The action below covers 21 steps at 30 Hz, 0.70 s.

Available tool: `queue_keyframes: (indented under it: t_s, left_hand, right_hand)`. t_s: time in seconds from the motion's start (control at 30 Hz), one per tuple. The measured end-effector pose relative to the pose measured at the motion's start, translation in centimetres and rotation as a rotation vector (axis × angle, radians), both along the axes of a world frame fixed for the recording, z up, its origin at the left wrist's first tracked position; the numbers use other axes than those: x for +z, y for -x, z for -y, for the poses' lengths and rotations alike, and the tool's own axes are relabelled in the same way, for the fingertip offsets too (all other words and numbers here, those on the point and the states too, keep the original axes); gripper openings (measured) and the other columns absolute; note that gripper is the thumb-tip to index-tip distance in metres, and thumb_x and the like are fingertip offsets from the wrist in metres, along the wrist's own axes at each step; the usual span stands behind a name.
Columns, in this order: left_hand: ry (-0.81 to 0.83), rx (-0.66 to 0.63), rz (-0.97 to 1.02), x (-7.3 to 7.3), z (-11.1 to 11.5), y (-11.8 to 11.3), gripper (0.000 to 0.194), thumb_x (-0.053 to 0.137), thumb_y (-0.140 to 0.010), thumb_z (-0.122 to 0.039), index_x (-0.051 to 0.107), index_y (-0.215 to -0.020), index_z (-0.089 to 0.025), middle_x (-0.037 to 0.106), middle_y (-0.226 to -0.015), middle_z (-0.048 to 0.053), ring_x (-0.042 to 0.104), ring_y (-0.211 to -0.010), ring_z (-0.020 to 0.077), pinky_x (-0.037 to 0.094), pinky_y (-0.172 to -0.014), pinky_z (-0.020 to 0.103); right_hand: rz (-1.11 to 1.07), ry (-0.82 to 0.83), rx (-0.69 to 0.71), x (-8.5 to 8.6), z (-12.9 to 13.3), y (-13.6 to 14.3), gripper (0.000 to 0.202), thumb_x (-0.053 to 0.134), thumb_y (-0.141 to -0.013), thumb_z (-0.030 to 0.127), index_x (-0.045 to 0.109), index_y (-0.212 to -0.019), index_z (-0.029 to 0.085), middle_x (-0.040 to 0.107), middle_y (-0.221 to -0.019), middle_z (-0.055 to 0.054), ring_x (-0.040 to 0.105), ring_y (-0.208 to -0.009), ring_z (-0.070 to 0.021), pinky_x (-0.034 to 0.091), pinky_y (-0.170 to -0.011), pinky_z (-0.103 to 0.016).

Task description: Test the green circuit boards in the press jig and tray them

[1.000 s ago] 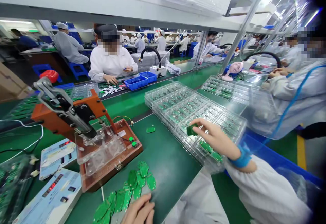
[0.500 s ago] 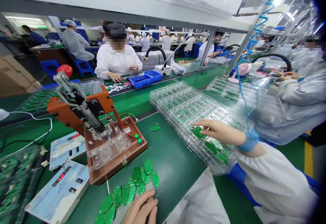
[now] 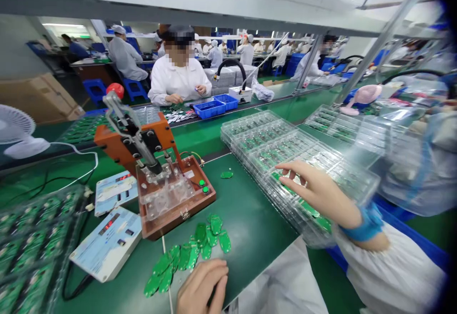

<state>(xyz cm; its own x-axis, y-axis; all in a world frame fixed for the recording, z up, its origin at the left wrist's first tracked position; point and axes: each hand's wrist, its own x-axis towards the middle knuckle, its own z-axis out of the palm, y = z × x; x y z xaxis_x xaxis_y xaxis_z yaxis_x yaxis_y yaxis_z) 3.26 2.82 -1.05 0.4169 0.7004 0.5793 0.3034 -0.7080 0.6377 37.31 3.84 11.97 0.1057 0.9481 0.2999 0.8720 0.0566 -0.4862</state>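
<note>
At the far left a white desk fan (image 3: 16,130) stands at the table's edge, and below it a clear tray of green circuit boards (image 3: 26,252) lies partly out of view. Next come two pale blue meter boxes (image 3: 107,242) with red digit displays, one behind the other. Just right of them sits the orange-brown test fixture (image 3: 162,180), its red-knobbed lever (image 3: 114,91) tilted back to the left and a clear press plate resting over its bed.

In front of the fixture a row of loose green circuit boards (image 3: 193,254) lies overlapping on the green mat (image 3: 246,214). The left hand (image 3: 202,290) rests low on the mat just beside that row, fingers together and curled slightly, holding nothing visible. One single green board (image 3: 226,175) lies alone further back on the mat.

To the right, the right hand (image 3: 314,190) reaches over a stack of clear blister trays (image 3: 285,152) holding green boards; its fingers are spread and lie flat on the nearest tray, gripping nothing. A blue wrist strap (image 3: 366,221) circles that wrist above a white sleeve. Beyond the conveyor, a person in white (image 3: 176,78) works beside a blue bin (image 3: 210,108).
</note>
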Motion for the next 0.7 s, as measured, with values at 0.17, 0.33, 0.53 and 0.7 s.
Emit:
queue_keyframes:
  t_s: [0.17,0.33,0.53,0.7]
  left_hand:
    - [0.082,-0.085,-0.049,1.6,0.6,0.1,0.019,0.053,-0.098,-0.012,0.068,-0.105,-0.022,0.074,-0.1,0.005,0.072,-0.091,0.0173,0.059,-0.082,0.026]
    - [0.108,-0.027,-0.105,2.5,1.4,1.7,0.018,0.052,-0.099,-0.012,0.067,-0.105,-0.022,0.074,-0.097,0.004,0.07,-0.087,0.0167,0.057,-0.08,0.026]
    - [0.101,0.295,-0.226,3.8,-1.0,9.1,0.012,0.06,-0.099,-0.02,0.071,-0.1,-0.023,0.071,-0.095,0.004,0.068,-0.089,0.017,0.055,-0.079,0.026]
    - [0.134,0.355,-0.373,3.0,-1.6,12.3,0.016,0.058,-0.101,-0.026,0.074,-0.1,-0.025,0.07,-0.112,0.005,0.065,-0.106,0.0216,0.053,-0.095,0.036]
  right_hand:
    - [-0.15,0.061,0.355,-1.5,1.8,7.1,0.021,0.055,-0.105,0.039,0.065,-0.122,0.032,0.07,-0.112,-0.004,0.066,-0.102,-0.0225,0.056,-0.086,-0.036]
    - [-0.256,0.208,0.5,-7.0,1.2,10.6,0.018,0.054,-0.105,0.034,0.065,-0.119,0.028,0.069,-0.117,-0.005,0.063,-0.112,-0.0242,0.054,-0.097,-0.042]
    - [-0.258,0.226,0.519,-10.7,1.0,10.9,0.017,0.059,-0.103,0.034,0.065,-0.117,0.028,0.065,-0.125,-0.007,0.059,-0.121,-0.0272,0.053,-0.103,-0.048]
    - [-0.174,0.166,0.556,-11.8,0.7,10.9,0.022,0.058,-0.103,0.04,0.067,-0.12,0.029,0.064,-0.128,-0.008,0.06,-0.121,-0.0291,0.055,-0.101,-0.052]
